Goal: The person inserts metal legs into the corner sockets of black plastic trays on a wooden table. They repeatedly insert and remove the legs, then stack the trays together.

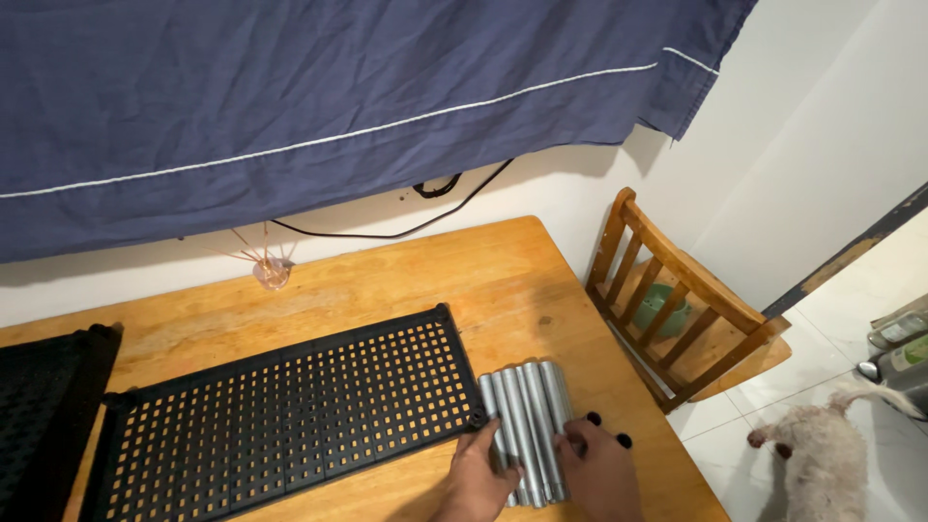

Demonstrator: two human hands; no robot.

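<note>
Grey metal tubes (pixel 530 425) lie side by side in a tight row on the wooden tabletop (pixel 406 280), just right of a black perforated shelf panel (pixel 290 411); the left hand (pixel 476 476) rests on the near left end of the row, fingers (pixel 495 443) curled over the tubes; the right hand (pixel 601 471) presses on the right side, fingers (pixel 572 442) bent against the outer tube; two small black caps (pixel 609 431) sit beside it; a wooden chair (pixel 677 304) stands right of the tabletop; a white dog (pixel 822 454) stands on the floor.

2 bare hands, left hand (pixel 474 478) and right hand (pixel 601 471), no sleeves, rings or gloves
</note>
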